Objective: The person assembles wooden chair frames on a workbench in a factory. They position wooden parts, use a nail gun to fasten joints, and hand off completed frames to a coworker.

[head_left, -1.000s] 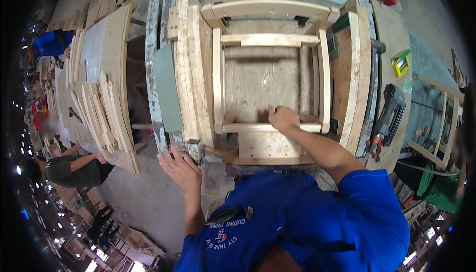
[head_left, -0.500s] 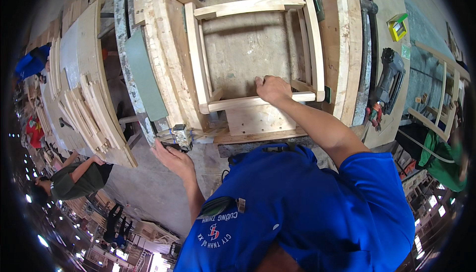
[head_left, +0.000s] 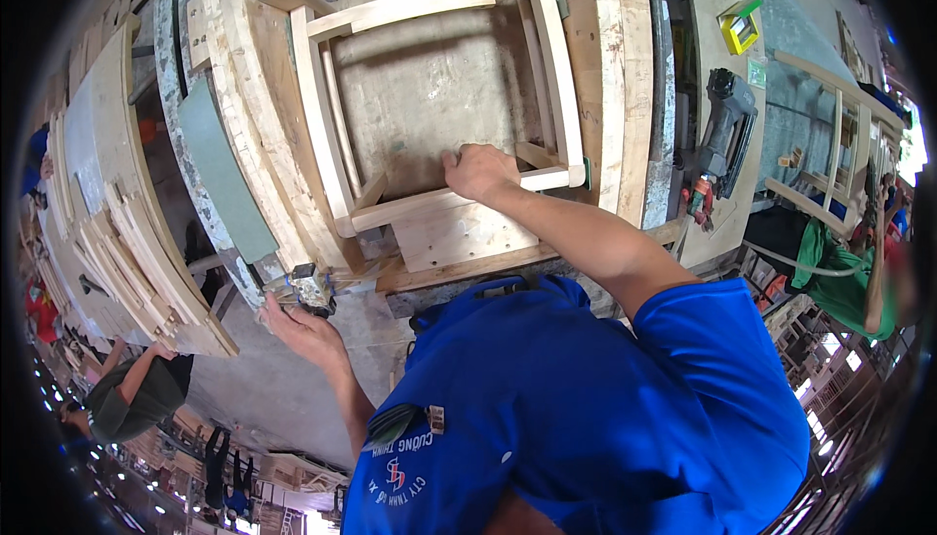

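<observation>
Already the pale rectangular wooden frame (head_left: pixel 439 96) looks assembled: four rails joined at the corners, with small diagonal corner blocks fitted at the near corners, and it lies flat inside the clamping jig on the worn wooden bench (head_left: pixel 468 242). From where I stand it seems well on, with the frame seated between the jig's thick side timbers; whether the joints are glued or nailed I cannot tell, and the clamping itself looks like the part in hand.

The person's right hand (head_left: pixel 478 172) rests on the near rail of the frame, fingers curled over its inner edge, gripping or pressing it down. The left hand (head_left: pixel 305 325) reaches low to the bench's front left corner, fingers closed loosely about a small grey metal fitting (head_left: pixel 310 286), perhaps a valve or lever; how firmly it is held I cannot make out.

As for containers, the frame's open middle holds nothing but the bare board beneath. A small yellow and green box (head_left: pixel 739 27) sits on the right-hand side table, its contents not visible. Near it lies a black pneumatic nail gun (head_left: pixel 724 135). Stacks of curved pale wooden parts (head_left: pixel 127 242) lean at the left. Other workers, one in green (head_left: pixel 839 271), are busy well apart.
</observation>
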A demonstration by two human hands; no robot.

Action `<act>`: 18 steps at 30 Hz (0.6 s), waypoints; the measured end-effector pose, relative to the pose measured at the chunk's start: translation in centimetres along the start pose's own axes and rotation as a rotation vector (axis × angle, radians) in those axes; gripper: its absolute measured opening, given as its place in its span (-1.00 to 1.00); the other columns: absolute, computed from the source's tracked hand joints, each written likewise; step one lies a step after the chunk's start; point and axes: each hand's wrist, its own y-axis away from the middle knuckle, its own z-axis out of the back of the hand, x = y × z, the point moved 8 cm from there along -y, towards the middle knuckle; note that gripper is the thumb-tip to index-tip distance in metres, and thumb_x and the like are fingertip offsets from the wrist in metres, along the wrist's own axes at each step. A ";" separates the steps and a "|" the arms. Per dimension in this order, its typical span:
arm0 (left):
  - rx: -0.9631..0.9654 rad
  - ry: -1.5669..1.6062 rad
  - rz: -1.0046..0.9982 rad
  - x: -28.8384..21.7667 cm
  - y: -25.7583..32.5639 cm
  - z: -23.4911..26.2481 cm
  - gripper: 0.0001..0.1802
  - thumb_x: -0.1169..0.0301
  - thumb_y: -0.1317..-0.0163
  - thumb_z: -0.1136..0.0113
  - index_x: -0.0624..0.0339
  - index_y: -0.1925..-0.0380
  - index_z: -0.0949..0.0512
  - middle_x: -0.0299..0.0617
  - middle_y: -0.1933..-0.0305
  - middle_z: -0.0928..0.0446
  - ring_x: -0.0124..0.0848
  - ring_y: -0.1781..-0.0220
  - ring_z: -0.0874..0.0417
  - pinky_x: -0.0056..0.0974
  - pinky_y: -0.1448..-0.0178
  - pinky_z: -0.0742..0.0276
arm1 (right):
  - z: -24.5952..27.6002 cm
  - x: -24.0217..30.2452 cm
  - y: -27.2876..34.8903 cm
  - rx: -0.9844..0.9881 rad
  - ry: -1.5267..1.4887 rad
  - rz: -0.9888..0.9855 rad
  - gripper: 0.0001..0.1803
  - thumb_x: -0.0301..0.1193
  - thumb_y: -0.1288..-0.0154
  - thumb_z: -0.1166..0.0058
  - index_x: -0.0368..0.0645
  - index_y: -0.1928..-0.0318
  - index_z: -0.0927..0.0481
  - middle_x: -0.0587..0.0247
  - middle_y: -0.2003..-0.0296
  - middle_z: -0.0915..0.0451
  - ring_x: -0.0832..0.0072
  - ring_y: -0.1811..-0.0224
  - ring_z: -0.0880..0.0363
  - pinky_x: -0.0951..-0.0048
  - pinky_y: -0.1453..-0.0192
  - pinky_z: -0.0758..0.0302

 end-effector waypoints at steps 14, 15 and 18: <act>-0.109 0.386 -0.123 -11.3 -5.0 2.0 -0.50 0.29 -0.54 -0.05 0.34 -0.36 -0.46 0.15 -0.39 -0.50 0.15 -0.47 -0.43 0.11 -0.58 -0.27 | 5.1 -1.1 2.2 -0.416 -0.424 0.529 -0.68 -0.19 -0.51 -0.09 -0.15 0.01 -0.71 0.01 0.11 -0.76 0.16 0.02 -0.75 0.19 -0.16 -0.62; 0.001 0.563 -0.081 -12.8 -5.6 0.6 -0.50 0.25 -0.56 -0.04 0.33 -0.35 -0.47 0.17 -0.38 -0.51 0.13 -0.46 -0.46 0.11 -0.58 -0.29 | 7.1 -1.8 3.4 -0.494 -0.521 0.667 -0.72 -0.23 -0.51 -0.12 -0.15 0.02 -0.70 0.04 0.13 -0.76 0.21 0.05 -0.75 0.24 -0.13 -0.62; 0.287 0.510 -0.239 -17.7 -5.5 -7.0 -0.56 0.25 -0.55 -0.04 0.32 -0.25 -0.56 0.24 -0.24 -0.59 0.08 -0.32 -0.59 0.05 -0.45 -0.45 | 18.2 -8.7 6.1 -0.987 -0.764 0.511 -0.81 -0.35 -0.49 -0.15 -0.16 0.04 -0.69 0.10 0.17 -0.75 0.32 0.13 -0.72 0.37 -0.02 -0.61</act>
